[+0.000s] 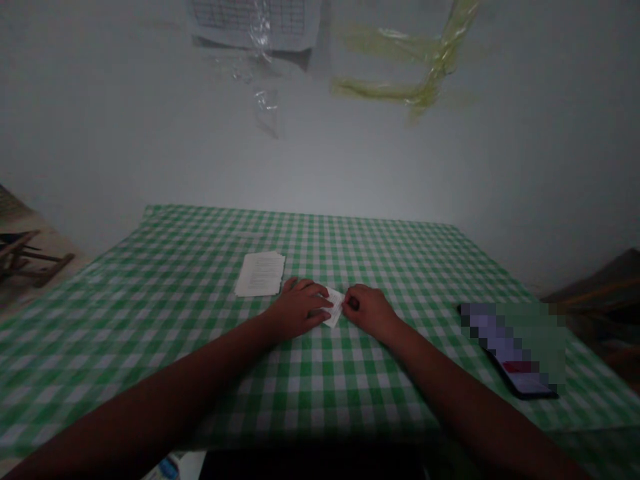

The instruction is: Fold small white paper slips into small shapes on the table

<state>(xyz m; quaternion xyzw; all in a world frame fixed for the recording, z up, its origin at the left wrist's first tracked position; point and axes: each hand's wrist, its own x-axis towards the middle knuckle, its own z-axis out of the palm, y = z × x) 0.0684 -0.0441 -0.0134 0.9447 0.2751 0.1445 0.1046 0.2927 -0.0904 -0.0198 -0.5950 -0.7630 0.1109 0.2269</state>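
A small piece of printed paper (333, 308) lies on the green-and-white checked tablecloth (350, 387), between my two hands. My left hand (301, 308) rests over its left part with the fingers spread, hiding that side. At the paper's right corner, my right hand (369, 309) is closed in a pinch, thumb and forefinger together on the edge. A stack of printed sheets (261, 274) sits just beyond my left hand, to the left, its edges slightly uneven.
A phone (520, 363), partly pixelated, lies at the right of the table. Behind the table rises a pale wall (320, 153) with a taped-up sheet (255, 23) and yellowed tape (380, 89). Wooden furniture (30, 260) stands on the floor at the left.
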